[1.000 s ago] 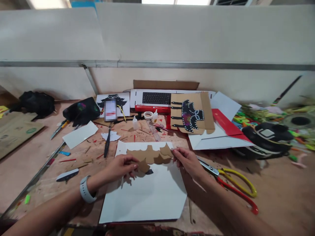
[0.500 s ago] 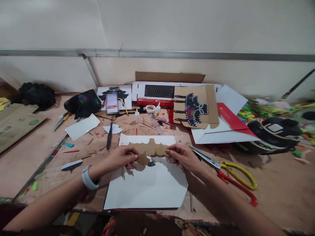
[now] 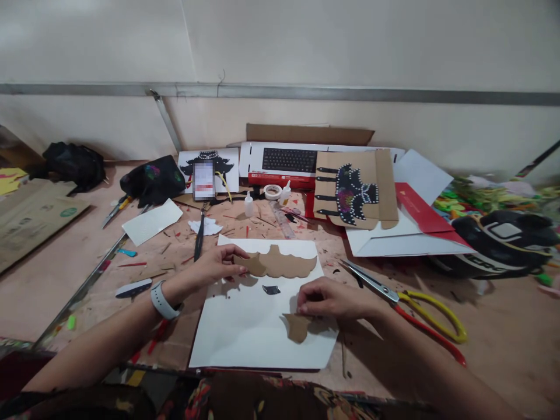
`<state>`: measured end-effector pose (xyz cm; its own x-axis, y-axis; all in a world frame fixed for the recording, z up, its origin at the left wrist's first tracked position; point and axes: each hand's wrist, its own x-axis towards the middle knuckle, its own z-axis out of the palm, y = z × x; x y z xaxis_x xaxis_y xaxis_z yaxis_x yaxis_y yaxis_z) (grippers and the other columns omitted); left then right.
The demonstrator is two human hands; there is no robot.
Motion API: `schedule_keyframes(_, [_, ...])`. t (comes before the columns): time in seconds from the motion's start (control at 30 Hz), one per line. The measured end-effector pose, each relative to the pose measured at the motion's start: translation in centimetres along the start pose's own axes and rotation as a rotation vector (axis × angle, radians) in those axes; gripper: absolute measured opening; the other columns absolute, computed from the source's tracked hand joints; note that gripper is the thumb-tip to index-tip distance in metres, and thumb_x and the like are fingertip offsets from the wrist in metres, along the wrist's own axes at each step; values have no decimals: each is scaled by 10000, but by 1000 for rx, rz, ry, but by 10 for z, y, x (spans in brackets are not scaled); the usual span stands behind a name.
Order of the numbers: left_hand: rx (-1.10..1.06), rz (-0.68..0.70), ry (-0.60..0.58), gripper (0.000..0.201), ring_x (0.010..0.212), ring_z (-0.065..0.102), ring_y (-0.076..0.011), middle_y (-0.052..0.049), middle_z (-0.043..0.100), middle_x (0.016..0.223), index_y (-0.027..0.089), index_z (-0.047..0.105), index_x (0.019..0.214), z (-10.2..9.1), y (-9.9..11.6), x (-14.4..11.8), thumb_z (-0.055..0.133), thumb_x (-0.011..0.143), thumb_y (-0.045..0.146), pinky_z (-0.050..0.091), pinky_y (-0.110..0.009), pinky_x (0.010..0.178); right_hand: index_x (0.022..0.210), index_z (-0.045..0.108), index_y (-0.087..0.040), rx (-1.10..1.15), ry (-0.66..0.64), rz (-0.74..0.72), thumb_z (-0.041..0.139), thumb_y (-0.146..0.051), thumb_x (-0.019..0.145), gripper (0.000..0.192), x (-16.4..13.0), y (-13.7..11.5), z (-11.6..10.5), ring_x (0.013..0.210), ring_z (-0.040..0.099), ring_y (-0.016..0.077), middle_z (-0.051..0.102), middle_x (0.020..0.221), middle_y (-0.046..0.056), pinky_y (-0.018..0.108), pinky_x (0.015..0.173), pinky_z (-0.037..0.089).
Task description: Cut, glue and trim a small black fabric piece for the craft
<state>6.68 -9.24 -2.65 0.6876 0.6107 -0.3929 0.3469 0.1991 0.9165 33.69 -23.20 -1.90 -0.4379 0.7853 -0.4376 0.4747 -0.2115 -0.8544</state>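
Split since a second ago: left hand (image 3: 217, 266) pinching scalloped cardboard strip (image 3: 280, 265) near white sheet's (image 3: 245, 338) far edge, right hand (image 3: 326, 299) apparently pinching small cardboard piece (image 3: 296, 326) near its front-right corner.

On the white sheet (image 3: 258, 332), the left hand (image 3: 216, 267) pinches the left end of a scalloped cardboard cutout (image 3: 280, 265) at the sheet's far edge, while the right hand (image 3: 326, 300) presses a smaller cardboard piece (image 3: 296, 326) near its right edge. Yellow-handled scissors (image 3: 406, 300) lie right of the sheet.
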Motion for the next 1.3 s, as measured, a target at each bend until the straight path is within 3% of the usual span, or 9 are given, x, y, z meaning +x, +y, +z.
schedule_keyframes(0.07, [17, 8, 8, 423, 575, 594, -101, -16, 696, 757, 158, 603, 997, 0, 3, 0, 781, 678, 372, 386, -188, 478, 802, 687, -166, -159, 57, -35, 562, -408, 885, 285, 5, -1, 9, 626, 541, 132, 628, 699, 11, 227, 570, 402])
schedule_keyframes(0.17, [39, 8, 23, 382, 567, 574, -91, -10, 681, 741, 151, 616, 940, 1, 7, 0, 759, 698, 410, 403, -195, 497, 822, 692, -178, -536, 363, -131, 548, -307, 911, 213, 16, -2, 23, 740, 584, 168, 643, 794, 42, 259, 654, 419])
schedule_keyframes(0.23, [56, 0, 29, 384, 573, 580, -98, -3, 667, 711, 149, 620, 923, 3, 8, -1, 758, 694, 424, 402, -197, 499, 902, 692, -188, -690, 486, -186, 596, -232, 883, 108, 26, -2, 31, 834, 603, 189, 651, 887, 58, 274, 713, 435])
schedule_keyframes(0.4, [36, 12, -31, 342, 628, 613, -109, -5, 668, 757, 158, 624, 957, 8, 4, -7, 726, 741, 403, 441, -204, 543, 936, 659, -183, -804, 567, -252, 666, -156, 824, 115, 46, 6, 46, 844, 613, 199, 646, 909, 59, 276, 696, 472])
schedule_keyframes(0.63, [64, 24, -76, 368, 558, 585, -108, 7, 635, 661, 146, 634, 934, 21, 6, -18, 724, 740, 445, 451, -214, 506, 913, 620, -129, -1161, 649, -575, 513, -64, 880, 130, 54, 22, 54, 717, 563, 232, 626, 827, 90, 351, 635, 480])
schedule_keyframes(0.8, [47, 61, -84, 375, 618, 621, -136, -19, 661, 695, 144, 643, 930, 21, 4, -18, 729, 732, 452, 469, -227, 521, 960, 586, -155, -1001, 735, -594, 412, -84, 931, 190, 52, 19, 41, 758, 585, 212, 635, 854, 89, 322, 670, 494])
schedule_keyframes(0.97, [131, 231, 81, 298, 693, 621, -134, -39, 682, 794, 145, 664, 938, 0, 0, 4, 694, 779, 395, 482, -245, 628, 997, 573, -191, -718, 894, -435, 401, -222, 966, 178, 54, 22, 8, 919, 613, 239, 662, 972, 107, 369, 786, 506])
schedule_keyframes(1.13, [155, 274, 110, 277, 784, 635, -169, -51, 688, 874, 164, 649, 967, -5, -4, 37, 649, 808, 390, 493, -267, 677, 1001, 588, -195, -510, 758, -289, 383, -258, 958, 219, 56, 23, -3, 973, 610, 249, 668, 1018, 114, 384, 823, 499])
schedule_keyframes(1.3, [220, 250, 63, 234, 735, 617, -166, -58, 687, 828, 148, 670, 903, 5, -12, 24, 632, 814, 361, 470, -257, 642, 971, 579, -201, -419, 661, -332, 391, -240, 957, 193, 44, 21, 15, 962, 601, 228, 656, 1013, 110, 374, 832, 494])
